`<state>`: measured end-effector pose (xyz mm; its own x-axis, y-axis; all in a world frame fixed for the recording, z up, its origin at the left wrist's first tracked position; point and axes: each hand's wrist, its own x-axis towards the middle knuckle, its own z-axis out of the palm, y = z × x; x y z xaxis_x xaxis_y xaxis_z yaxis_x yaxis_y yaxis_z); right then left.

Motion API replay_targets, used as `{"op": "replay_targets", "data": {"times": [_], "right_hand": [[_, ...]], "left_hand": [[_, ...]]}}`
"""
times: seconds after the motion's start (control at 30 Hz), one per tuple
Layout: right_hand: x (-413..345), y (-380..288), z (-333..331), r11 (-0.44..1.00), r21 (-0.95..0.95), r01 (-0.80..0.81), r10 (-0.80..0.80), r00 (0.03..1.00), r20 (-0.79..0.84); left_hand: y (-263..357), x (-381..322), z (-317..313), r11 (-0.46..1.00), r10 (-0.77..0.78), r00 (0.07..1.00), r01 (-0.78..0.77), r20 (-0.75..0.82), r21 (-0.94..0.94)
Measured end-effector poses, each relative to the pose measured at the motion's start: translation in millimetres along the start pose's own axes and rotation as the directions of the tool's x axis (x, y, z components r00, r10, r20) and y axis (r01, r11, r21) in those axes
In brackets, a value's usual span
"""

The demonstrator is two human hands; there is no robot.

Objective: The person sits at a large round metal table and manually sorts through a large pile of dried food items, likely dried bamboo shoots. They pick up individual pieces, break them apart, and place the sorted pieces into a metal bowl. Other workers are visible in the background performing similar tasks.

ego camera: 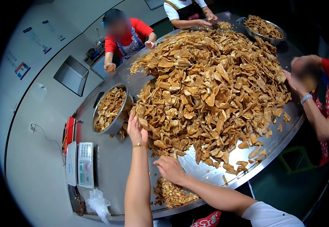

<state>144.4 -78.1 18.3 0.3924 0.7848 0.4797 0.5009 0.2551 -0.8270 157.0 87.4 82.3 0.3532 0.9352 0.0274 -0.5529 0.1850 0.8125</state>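
A large heap of dried brown slices (pixel 198 93), apparently a dried root or vegetable, covers much of the steel table (pixel 110 170). At its near left edge is my left hand (pixel 137 130), its fingers around a few slices. A steel bowl (pixel 127 106) full of similar slices stands just beyond that hand, to its left. My right hand (pixel 170 169) is nearer to me, fingers bent, palm down; whatever its fingertips may hold is hidden. Just below it lies a small pile of broken pale bits (pixel 174 193).
At left are a digital scale (pixel 85 164), a red box (pixel 69 133) and a crumpled plastic bag (pixel 98 203). A second full steel bowl (pixel 280 38) stands at the far right. Co-workers' hands (pixel 150 45) work around the heap. A green stool (pixel 297 160) stands beside the table.
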Motion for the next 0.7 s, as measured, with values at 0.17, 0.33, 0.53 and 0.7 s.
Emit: {"op": "replay_targets", "data": {"times": [0.17, 0.33, 0.53, 0.7], "right_hand": [[14, 4, -12, 0.773, 0.486, -0.408, 0.523, 0.843, -0.125], [10, 2, -5, 0.842, 0.488, -0.231, 0.337, 0.931, -0.140], [0, 17, -6, 0.844, 0.436, -0.313, 0.309, 0.948, 0.082], [-6, 9, -17, 0.805, 0.475, -0.354, 0.347, 0.932, 0.106]], "left_hand": [[7, -75, -42, 0.861, -0.285, 0.948, 0.319, 0.144, -0.397], [-4, -136, -67, 0.839, -0.334, 0.930, 0.368, 0.154, -0.401], [-20, -157, -76, 0.955, -0.266, 0.956, 0.278, 0.122, -0.102], [-33, -137, -85, 0.819, -0.490, 0.870, 0.478, 0.046, -0.317]]}}
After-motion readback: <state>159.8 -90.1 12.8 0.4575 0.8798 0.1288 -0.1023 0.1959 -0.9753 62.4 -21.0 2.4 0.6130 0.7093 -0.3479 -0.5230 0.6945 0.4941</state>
